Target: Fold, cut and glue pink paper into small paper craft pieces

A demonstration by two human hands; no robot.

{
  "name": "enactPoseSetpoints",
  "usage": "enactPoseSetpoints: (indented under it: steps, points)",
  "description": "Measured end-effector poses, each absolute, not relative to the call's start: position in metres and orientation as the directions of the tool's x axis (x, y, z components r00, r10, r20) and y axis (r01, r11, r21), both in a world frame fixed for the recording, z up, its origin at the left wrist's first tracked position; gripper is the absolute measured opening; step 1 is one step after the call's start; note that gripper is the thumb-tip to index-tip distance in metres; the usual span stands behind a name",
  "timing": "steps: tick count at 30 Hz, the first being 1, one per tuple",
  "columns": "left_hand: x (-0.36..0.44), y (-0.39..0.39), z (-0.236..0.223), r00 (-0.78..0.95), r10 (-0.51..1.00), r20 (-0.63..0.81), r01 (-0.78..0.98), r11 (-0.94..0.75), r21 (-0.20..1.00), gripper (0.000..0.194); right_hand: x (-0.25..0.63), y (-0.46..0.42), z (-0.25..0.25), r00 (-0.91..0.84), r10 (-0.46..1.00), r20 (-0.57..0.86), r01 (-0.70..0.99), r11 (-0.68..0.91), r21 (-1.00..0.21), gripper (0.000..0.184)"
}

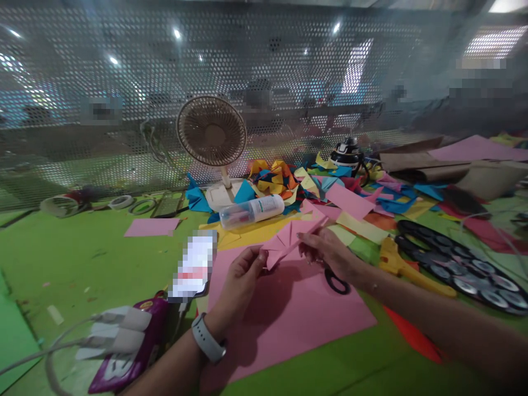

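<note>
My left hand pinches the near corner of a folded pink paper piece, fingers closed on it. My right hand holds the same piece from the right, fingertips pressed along its folded edge. The piece is lifted a little above a large flat pink sheet on the green table. A grey watch sits on my left wrist. Black scissor handles show just under my right wrist.
A small fan stands at the back, with a white tube lying before it. Folded coloured papers pile behind. A phone, plugs and cables lie left. A yellow tool and a black round tray lie right.
</note>
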State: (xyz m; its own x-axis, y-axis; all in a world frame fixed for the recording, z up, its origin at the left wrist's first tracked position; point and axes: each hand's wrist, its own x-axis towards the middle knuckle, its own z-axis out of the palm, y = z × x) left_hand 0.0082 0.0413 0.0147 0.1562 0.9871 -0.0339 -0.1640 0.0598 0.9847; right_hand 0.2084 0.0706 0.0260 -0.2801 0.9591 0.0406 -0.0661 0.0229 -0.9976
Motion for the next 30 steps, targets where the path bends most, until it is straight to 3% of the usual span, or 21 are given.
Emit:
enactPoseSetpoints:
  steps: [3,7,9,12,16,21,23,25,27,30]
  points:
    - [0.006,0.046,0.014,0.098,0.995,-0.003,-0.108,0.014,0.994,0.027,0.209,0.073,0.028,-0.244,0.97,-0.002,-0.067,-0.019,-0.998,0.043]
    - [0.004,0.048,0.013,-0.061,0.998,-0.001,-0.359,-0.021,0.933,0.031,0.2,0.068,0.025,-0.182,0.981,-0.059,-0.207,-0.096,-0.974,0.039]
    - [0.007,0.045,0.014,0.021,1.0,-0.021,-0.483,0.029,0.875,0.031,0.195,0.064,0.022,-0.162,0.982,-0.098,-0.318,-0.146,-0.937,0.037]
    - [0.016,0.035,0.014,0.248,0.968,-0.039,-0.466,0.154,0.871,0.031,0.187,0.056,0.02,-0.265,0.953,-0.151,-0.412,-0.253,-0.875,0.04]
    - [0.023,0.028,0.01,0.342,0.933,-0.112,-0.404,0.253,0.879,0.027,0.181,0.043,0.017,-0.426,0.888,-0.175,-0.329,-0.332,-0.884,0.049]
    - [0.016,0.036,0.006,0.123,0.977,-0.176,-0.501,0.214,0.838,0.02,0.191,0.045,0.019,-0.405,0.914,0.005,-0.073,-0.027,-0.997,0.038]
    - [0.011,0.039,0.008,0.126,0.972,-0.199,-0.482,0.235,0.844,0.023,0.199,0.052,0.022,-0.339,0.927,0.158,0.04,0.182,-0.982,0.03]
    - [0.008,0.04,0.011,0.186,0.954,-0.233,-0.433,0.293,0.853,0.026,0.207,0.059,0.026,-0.335,0.853,0.399,0.186,0.475,-0.86,0.029]
    - [0.006,0.04,0.013,0.255,0.935,-0.248,-0.387,0.333,0.86,0.027,0.212,0.062,0.028,-0.463,0.674,0.576,0.296,0.73,-0.616,0.038]
    - [0.006,0.039,0.015,0.298,0.93,-0.215,-0.353,0.317,0.88,0.027,0.214,0.06,0.029,-0.685,0.434,0.585,0.318,0.901,-0.296,0.039]
